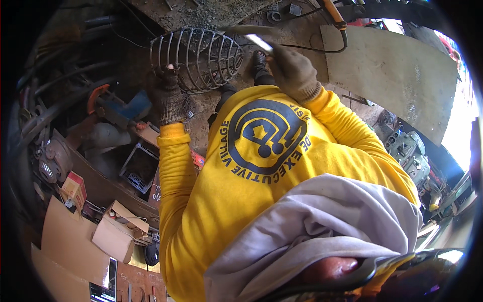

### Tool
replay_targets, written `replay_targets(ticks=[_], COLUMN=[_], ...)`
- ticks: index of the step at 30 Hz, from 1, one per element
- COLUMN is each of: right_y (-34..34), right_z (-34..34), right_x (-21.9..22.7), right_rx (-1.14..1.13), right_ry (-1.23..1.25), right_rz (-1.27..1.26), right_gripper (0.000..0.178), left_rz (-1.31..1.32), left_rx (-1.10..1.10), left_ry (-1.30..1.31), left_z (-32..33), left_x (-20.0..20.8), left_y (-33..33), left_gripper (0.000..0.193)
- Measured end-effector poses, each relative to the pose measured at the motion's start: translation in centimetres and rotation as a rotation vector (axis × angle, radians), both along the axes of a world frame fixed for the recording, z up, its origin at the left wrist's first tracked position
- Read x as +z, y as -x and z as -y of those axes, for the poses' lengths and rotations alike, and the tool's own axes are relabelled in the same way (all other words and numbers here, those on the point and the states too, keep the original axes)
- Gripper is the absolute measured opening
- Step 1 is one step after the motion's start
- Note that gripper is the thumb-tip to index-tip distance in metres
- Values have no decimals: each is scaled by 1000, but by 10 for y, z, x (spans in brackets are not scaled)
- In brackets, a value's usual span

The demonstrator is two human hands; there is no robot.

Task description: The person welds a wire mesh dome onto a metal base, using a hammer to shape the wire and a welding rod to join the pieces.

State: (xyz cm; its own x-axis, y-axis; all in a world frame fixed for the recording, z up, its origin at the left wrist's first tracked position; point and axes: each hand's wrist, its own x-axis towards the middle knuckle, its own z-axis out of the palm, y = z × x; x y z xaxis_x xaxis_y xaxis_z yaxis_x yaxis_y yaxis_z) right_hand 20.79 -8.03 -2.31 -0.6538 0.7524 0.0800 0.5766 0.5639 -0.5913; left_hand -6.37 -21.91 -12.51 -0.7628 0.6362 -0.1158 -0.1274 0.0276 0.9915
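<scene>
In my left hand (166, 95), gloved in dark knit with one fingertip bare, is the near left side of a cage of bent metal rods (188, 55). The fingers are closed around its rods. The cage is rounded and tapers to the right, above the floor in front of me. My right hand (297, 73), in a grey-brown work glove, is closed on a hammer-like tool (259, 42) with a shiny shaft. A long dark head, smeared by motion, crosses its far end close to the cage's upper right. The tool's exact kind is unclear.
An orange-handled tool (334, 12) with a black cable lies beyond my right hand. A large flat sheet (392, 75) spreads to the right, with a grey-green machine (410, 151) nearer. Leftward are a blue-and-orange tool (126, 108), a dark crate (141, 168) and a cardboard box (115, 234).
</scene>
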Motion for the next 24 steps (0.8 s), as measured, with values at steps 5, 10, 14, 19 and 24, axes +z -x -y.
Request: replay_targets(ticks=[5,10,14,19,24], right_y=[0,4,5,4,0], right_z=[-1,-1,-1,-6,-8], right_x=[0,-8,-10,-2,15], right_rx=[55,94,47,58,-109], right_ry=[-33,1,-28,-49,29], right_rz=[-15,37,3,-39,-111], right_gripper=[43,42,42,38,33], left_rz=[154,615,-598,-117,-153], left_rx=[9,80,-145,-48,-20], left_ry=[-81,-311,351,-44,98], left_z=[-1,16,-3,14,29], left_x=[-6,-41,5,-48,-64], left_y=[5,19,0,19,27], left_gripper=[18,34,8,11,32])
